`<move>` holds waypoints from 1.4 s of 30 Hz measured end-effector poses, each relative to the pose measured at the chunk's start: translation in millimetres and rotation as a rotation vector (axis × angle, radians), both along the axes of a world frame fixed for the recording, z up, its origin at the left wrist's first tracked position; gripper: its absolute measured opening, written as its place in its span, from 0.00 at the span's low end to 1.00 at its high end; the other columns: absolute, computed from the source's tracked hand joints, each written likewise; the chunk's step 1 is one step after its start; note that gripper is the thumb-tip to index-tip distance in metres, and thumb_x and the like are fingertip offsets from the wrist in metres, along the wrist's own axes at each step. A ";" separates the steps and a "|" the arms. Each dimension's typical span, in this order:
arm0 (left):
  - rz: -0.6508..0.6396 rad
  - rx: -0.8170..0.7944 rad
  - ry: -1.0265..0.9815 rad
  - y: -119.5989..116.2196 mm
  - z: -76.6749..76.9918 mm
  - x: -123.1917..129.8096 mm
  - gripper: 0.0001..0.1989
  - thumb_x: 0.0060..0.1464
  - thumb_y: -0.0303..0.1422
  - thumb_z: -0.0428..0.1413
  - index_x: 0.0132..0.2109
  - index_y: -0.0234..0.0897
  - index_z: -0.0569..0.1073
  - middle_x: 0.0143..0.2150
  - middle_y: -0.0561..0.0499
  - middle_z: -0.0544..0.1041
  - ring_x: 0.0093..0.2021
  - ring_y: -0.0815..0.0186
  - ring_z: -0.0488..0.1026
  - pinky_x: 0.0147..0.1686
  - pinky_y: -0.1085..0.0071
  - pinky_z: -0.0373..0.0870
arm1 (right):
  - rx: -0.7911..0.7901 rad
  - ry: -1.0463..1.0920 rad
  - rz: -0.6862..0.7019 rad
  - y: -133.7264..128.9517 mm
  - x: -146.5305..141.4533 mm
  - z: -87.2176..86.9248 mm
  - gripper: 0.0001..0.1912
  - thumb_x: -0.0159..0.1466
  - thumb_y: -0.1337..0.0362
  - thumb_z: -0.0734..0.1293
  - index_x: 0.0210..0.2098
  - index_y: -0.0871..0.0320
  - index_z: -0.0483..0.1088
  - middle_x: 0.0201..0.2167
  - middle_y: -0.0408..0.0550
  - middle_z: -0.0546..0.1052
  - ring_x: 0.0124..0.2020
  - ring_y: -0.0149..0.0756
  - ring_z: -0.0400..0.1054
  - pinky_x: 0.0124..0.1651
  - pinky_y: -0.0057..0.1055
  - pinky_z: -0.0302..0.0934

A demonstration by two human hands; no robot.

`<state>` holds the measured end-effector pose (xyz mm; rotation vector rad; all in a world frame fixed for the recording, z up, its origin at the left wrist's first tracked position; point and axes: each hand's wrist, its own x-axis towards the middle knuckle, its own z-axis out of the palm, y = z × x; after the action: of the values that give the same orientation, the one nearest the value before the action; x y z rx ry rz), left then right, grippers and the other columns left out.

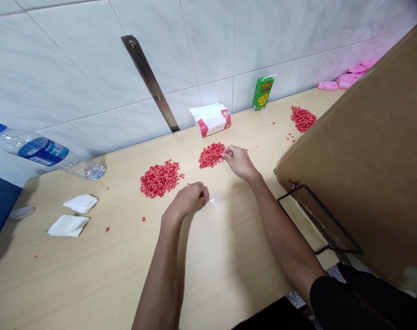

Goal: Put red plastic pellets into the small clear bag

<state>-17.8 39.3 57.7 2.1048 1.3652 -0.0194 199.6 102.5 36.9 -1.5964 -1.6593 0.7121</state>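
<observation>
My left hand (192,198) is closed in a pinch just above the table, beside a small clear plastic piece (214,201). A bit of red shows at its fingertips, too small to make out fully. My right hand (239,160) is closed too, its fingertips at the right edge of the middle pile of small red pieces (211,155). What they pinch is hidden. A larger pile of red pieces (159,179) lies left of my left hand. Another red pile (303,119) sits farther back on the right.
A tissue pack (212,120) and a green drink carton (262,93) stand by the wall. Left are a plastic bottle (43,149) and folded white papers (68,225). A large brown box (366,151) with a black wire frame (327,213) borders the right side. Stray red pieces dot the table (101,279).
</observation>
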 end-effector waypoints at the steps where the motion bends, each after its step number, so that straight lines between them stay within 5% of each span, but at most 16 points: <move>1: 0.003 -0.019 -0.030 -0.4 0.6 -0.3 0.08 0.48 0.26 0.50 0.30 0.38 0.73 0.38 0.51 0.75 0.36 0.65 0.70 0.35 0.71 0.62 | -0.008 0.034 0.010 0.3 -0.3 -0.3 0.06 0.64 0.66 0.63 0.36 0.60 0.72 0.26 0.43 0.73 0.27 0.30 0.64 0.32 0.27 0.56; 6: 0.051 -0.175 -0.236 -3.4 11.1 -0.7 0.05 0.53 0.31 0.49 0.32 0.36 0.68 0.37 0.51 0.74 0.32 0.66 0.68 0.33 0.71 0.64 | -0.118 0.429 0.139 0.5 -3.2 -0.1 0.04 0.64 0.68 0.62 0.37 0.61 0.68 0.28 0.45 0.76 0.24 0.29 0.68 0.29 0.25 0.63; 15: 0.136 -0.111 -0.392 -15.8 47.2 4.1 0.10 0.63 0.37 0.46 0.36 0.37 0.66 0.31 0.52 0.73 0.33 0.67 0.67 0.34 0.71 0.62 | -0.261 0.736 0.505 -14.6 -2.0 30.1 0.13 0.56 0.63 0.74 0.35 0.63 0.69 0.27 0.49 0.78 0.29 0.33 0.75 0.34 0.26 0.70; 26: 0.329 0.320 -0.659 -31.6 66.0 11.8 0.10 0.66 0.38 0.47 0.39 0.37 0.66 0.30 0.53 0.69 0.30 0.69 0.66 0.32 0.71 0.61 | -0.381 0.818 0.843 -36.5 -4.8 64.0 0.18 0.59 0.57 0.75 0.40 0.64 0.70 0.37 0.54 0.80 0.35 0.37 0.77 0.40 0.33 0.72; 35: 0.321 0.385 -0.664 -33.2 69.2 12.2 0.10 0.66 0.38 0.48 0.38 0.37 0.66 0.30 0.53 0.69 0.31 0.68 0.66 0.32 0.69 0.62 | -0.243 0.827 0.861 -39.9 -11.7 66.4 0.17 0.65 0.57 0.69 0.47 0.63 0.71 0.38 0.53 0.79 0.37 0.36 0.77 0.43 0.33 0.71; 42: 0.332 0.438 -0.675 -33.8 71.4 11.5 0.09 0.66 0.36 0.48 0.37 0.38 0.65 0.31 0.53 0.69 0.31 0.68 0.66 0.33 0.69 0.62 | -0.240 0.922 0.755 -40.0 -28.7 63.5 0.19 0.63 0.52 0.71 0.35 0.60 0.63 0.31 0.49 0.80 0.29 0.34 0.76 0.35 0.29 0.70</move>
<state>-6.2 5.6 129.1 1.8961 1.3308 1.1072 170.9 62.5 100.4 -0.5061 -1.4173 1.7513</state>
